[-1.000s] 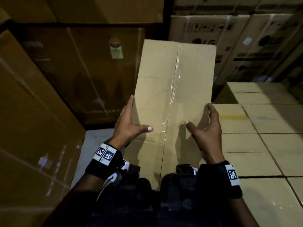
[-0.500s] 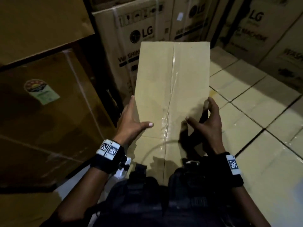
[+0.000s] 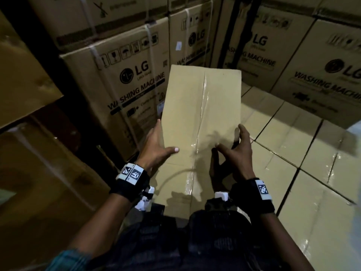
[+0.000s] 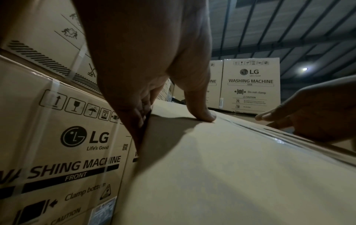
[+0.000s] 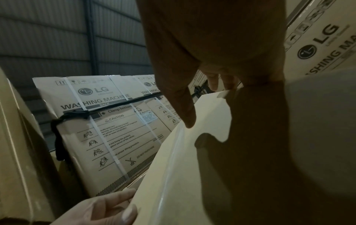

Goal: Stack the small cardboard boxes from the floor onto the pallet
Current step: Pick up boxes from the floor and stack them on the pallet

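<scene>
I carry a plain tan cardboard box with a clear tape seam down its top, held in front of my chest. My left hand grips its left edge, thumb lying across the top and fingers down the side. My right hand grips the right edge the same way, thumb on top near the seam. In the left wrist view the box fills the lower right, with my left hand's thumb pressed on it. The right wrist view shows the box under my right hand's thumb. A layer of similar small boxes lies to the right, below the carried box.
Tall LG washing machine cartons form a wall straight ahead and to the right. More large brown cartons stand close on my left. A dark narrow gap runs between the left cartons and the LG stack.
My view has swung right and closer to the LG cartons; the layer of small boxes now spreads wider on the right. Both hands keep the same grip on the carried box.
</scene>
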